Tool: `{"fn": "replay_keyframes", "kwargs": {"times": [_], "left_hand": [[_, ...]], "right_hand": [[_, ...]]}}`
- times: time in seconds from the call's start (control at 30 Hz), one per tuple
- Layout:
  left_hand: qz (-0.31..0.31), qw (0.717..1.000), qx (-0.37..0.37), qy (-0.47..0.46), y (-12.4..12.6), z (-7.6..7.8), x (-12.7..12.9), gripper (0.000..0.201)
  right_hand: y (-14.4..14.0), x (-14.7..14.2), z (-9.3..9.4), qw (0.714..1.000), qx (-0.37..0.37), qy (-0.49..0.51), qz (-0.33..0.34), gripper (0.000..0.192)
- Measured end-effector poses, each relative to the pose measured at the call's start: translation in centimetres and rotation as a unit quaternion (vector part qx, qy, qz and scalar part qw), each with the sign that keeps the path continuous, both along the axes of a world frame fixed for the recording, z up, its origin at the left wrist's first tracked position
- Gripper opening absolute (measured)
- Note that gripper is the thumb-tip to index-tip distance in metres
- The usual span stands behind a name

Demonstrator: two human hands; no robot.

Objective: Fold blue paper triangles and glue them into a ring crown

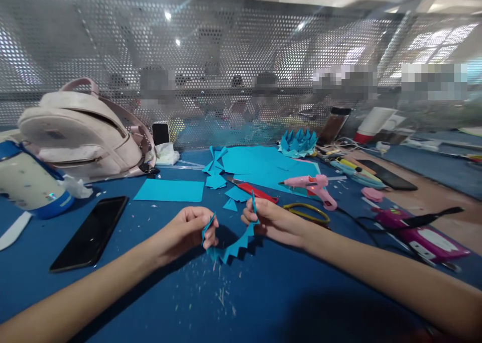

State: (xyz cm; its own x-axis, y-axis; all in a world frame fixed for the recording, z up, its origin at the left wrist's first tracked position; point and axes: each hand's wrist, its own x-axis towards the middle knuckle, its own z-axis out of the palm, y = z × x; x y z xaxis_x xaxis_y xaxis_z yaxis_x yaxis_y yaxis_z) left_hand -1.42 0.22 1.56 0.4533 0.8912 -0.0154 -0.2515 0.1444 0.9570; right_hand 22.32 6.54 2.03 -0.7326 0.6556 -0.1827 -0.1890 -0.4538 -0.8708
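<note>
A folded zigzag strip of blue paper [231, 247] hangs in a curve between my two hands, just above the blue table [263, 293]. My left hand [188, 230] pinches one end of the strip. My right hand [269, 220] pinches the other end, which sticks up between the fingers. Behind my hands lie blue paper sheets [169, 190], small folded blue pieces [216, 175] and a finished blue paper crown shape [297, 142].
A black phone [90, 232] lies at left, near a white bottle [30, 182] and a pale pink backpack [83, 132]. A red-handled cutter [254, 191], yellow-handled scissors [307, 211], a pink glue gun [312, 185] and its cord lie at right. A perforated metal screen [241, 67] stands behind.
</note>
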Motion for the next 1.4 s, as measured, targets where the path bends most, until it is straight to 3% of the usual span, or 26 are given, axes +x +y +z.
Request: {"fn": "replay_keyframes", "kwargs": {"times": [0.2,0.3,0.4,0.53,0.73,1.4], "left_hand": [[0.009,0.996,0.041,0.081,0.3,1.5,-0.5,0.024],[0.023,0.985,0.082,0.151,0.0,2.5,-0.4,0.015],[0.062,0.946,0.175,0.267,-0.5,3.3,0.0,0.008],[0.116,0.900,0.239,0.346,-1.4,3.3,0.5,0.011],[0.141,0.891,0.256,0.348,-2.0,3.0,0.8,0.010],[0.138,0.898,0.248,0.335,-2.0,2.8,0.9,0.010]], "right_hand": [[-0.4,-0.3,0.6,0.997,0.068,-0.039,0.013,0.031],[-0.6,-0.3,0.6,0.986,0.153,-0.064,0.019,0.027],[-1.1,-0.2,0.7,0.964,0.247,-0.092,0.033,0.022],[-1.9,-0.1,1.0,0.947,0.293,-0.127,0.035,0.023],[-2.7,-0.2,1.4,0.930,0.325,-0.170,0.015,0.024],[-3.0,-0.4,1.8,0.926,0.336,-0.171,-0.011,0.022]]}}
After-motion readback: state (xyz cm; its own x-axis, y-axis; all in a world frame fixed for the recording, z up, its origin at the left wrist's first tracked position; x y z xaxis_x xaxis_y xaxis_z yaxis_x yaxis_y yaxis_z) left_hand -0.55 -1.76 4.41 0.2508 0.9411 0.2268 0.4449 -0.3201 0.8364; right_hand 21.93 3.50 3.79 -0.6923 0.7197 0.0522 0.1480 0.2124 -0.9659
